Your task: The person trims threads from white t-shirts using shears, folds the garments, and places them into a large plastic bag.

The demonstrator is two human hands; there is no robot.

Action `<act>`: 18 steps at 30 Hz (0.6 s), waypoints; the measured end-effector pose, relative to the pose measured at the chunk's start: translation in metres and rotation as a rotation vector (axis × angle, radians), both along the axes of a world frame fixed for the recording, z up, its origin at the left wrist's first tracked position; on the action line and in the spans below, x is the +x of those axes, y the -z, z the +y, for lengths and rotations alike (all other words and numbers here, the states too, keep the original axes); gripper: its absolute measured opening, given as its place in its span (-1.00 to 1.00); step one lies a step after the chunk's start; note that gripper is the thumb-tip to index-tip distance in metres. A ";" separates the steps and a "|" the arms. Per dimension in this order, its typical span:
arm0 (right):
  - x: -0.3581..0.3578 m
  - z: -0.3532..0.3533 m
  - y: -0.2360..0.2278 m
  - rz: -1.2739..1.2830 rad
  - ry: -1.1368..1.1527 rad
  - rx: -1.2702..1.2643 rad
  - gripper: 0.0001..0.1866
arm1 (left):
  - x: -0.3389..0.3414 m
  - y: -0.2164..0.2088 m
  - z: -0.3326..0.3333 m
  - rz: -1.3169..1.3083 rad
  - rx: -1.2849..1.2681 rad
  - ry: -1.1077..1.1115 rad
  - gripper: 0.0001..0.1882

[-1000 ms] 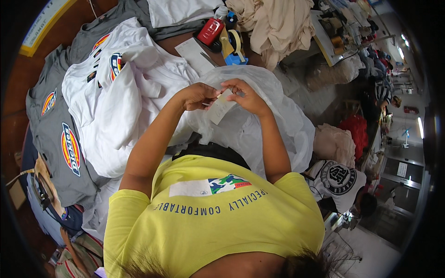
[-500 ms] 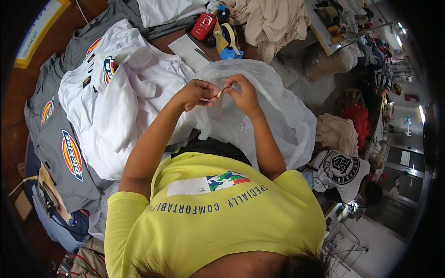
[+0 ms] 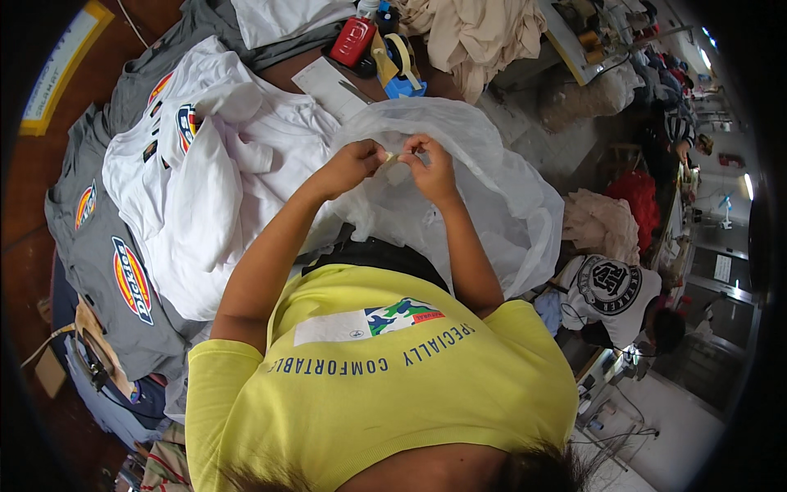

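A small pale yellow strip (image 3: 392, 157), looking like a bit of tape, is pinched between my two hands. My left hand (image 3: 354, 167) is closed on its left end, the fingers bent over it. From the other side my right hand (image 3: 431, 168) pinches it with thumb and forefinger. Both hands are raised in front of a sheer white plastic bag (image 3: 508, 205), which lies spread beyond and to the right. White shirts (image 3: 201, 238) with a coloured logo are piled left of my left forearm. How the strip is folded is too small to tell.
Grey shirts (image 3: 94, 246) lie along the left edge. Behind stand a red bottle (image 3: 353, 43) and a blue tape dispenser (image 3: 403, 87), with a paper sheet (image 3: 324, 86) and scissors (image 3: 355, 90). Beige cloth (image 3: 475, 41) is heaped at the back. A person (image 3: 611, 299) sits at right.
The strip hung down as a longer pale piece between my fingers; now it shows shorter and level. My left hand has turned slightly, and the view has shifted a little.
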State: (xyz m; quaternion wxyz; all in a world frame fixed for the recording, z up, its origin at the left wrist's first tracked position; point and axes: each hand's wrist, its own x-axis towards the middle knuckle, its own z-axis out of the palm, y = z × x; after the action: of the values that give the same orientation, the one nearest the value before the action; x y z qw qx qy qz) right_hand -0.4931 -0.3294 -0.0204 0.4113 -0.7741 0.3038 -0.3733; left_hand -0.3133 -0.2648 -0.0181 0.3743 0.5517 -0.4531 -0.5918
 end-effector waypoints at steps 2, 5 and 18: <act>-0.012 -0.003 0.011 0.149 -0.011 0.059 -0.74 | 0.004 0.003 -0.005 -0.225 -0.075 0.011 -0.79; -0.020 -0.005 0.065 0.281 0.042 0.177 -0.70 | 0.005 0.021 -0.015 -0.504 -0.247 0.041 -0.78; 0.010 -0.012 0.073 0.569 0.006 -0.322 -0.77 | -0.004 0.058 -0.049 -1.266 -0.263 0.083 -0.62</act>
State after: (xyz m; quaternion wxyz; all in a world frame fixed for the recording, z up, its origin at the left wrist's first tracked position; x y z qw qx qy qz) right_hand -0.4829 -0.3409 -0.0934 0.1809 -0.9016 0.3458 -0.1867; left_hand -0.3170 -0.3137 -0.0764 0.0762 0.7254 -0.6759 -0.1057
